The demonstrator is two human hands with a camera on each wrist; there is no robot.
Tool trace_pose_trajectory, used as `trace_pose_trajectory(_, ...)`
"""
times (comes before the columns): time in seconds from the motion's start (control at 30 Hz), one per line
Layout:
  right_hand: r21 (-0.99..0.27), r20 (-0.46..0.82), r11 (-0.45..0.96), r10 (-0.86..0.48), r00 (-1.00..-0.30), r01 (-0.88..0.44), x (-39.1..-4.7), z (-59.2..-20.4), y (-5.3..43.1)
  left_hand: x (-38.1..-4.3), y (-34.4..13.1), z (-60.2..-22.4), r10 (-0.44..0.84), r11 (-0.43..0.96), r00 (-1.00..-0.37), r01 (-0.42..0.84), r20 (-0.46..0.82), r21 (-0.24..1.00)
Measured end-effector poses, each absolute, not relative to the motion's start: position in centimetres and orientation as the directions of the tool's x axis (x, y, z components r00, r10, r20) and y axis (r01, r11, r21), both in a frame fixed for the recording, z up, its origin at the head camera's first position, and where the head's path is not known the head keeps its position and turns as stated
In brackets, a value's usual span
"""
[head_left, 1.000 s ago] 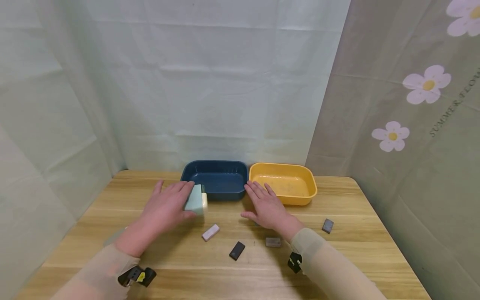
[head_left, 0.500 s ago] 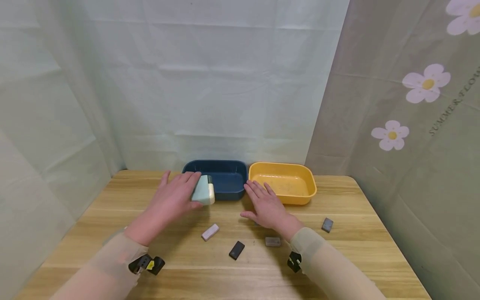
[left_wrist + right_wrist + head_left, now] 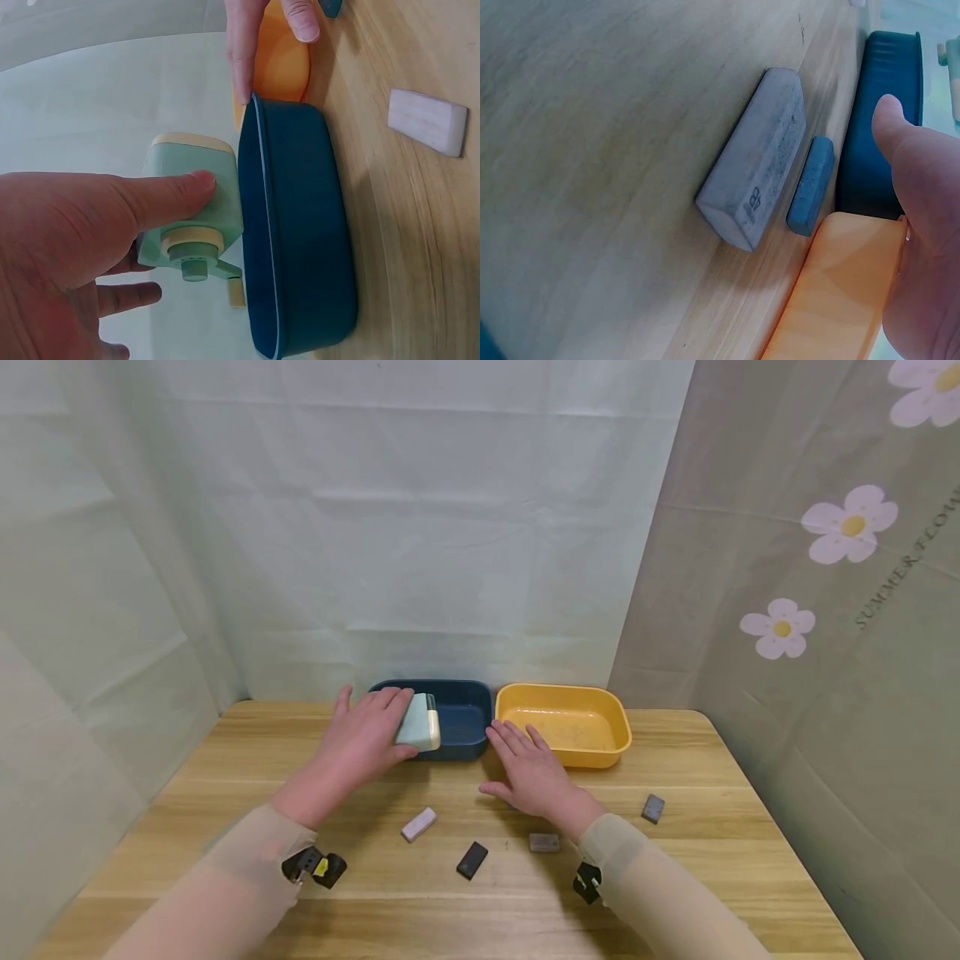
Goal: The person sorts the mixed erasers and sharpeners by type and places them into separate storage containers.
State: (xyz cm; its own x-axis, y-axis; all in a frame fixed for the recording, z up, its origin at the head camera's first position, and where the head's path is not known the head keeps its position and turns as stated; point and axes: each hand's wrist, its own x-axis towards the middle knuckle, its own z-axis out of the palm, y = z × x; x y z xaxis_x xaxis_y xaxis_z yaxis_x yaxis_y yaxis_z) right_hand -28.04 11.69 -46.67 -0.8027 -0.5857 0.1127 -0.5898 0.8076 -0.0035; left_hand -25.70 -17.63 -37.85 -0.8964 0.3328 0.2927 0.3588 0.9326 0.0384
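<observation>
My left hand (image 3: 363, 735) grips a mint-green pencil sharpener (image 3: 417, 727) with cream trim, thumb on one side. Its crank and cream knob show in the left wrist view, where the sharpener (image 3: 195, 184) hangs at the mouth of a dark blue bin (image 3: 471, 747). My right hand (image 3: 536, 772) has its fingers extended, fingertips where the blue bin meets a yellow bin (image 3: 558, 760); nothing is held in it. In the right wrist view a grey eraser-like block (image 3: 754, 157) and a smaller blue one (image 3: 811, 187) lie beside that hand.
A whitish block (image 3: 418, 825), a black block (image 3: 472, 860) and a dark grey block (image 3: 653, 808) lie scattered on the wooden table (image 3: 420, 918). A pale curtain (image 3: 435, 527) stands close behind the bins, with a flowered one (image 3: 825, 735) at right.
My left hand has carried the sharpener up and right, from in front of the blue bin's left end to over its rim. The right hand stays in place.
</observation>
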Motion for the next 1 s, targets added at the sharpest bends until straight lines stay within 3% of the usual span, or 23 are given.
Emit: trace_pose_trajectory(1.0, 0.006, 0.117, 0.810, -0.583, -0.804, -0.587, -27.8, -46.3, 11.6, -30.3, -15.1, -37.8, 0.313, 0.938, -0.910, 0.342, 0.272, 0.062)
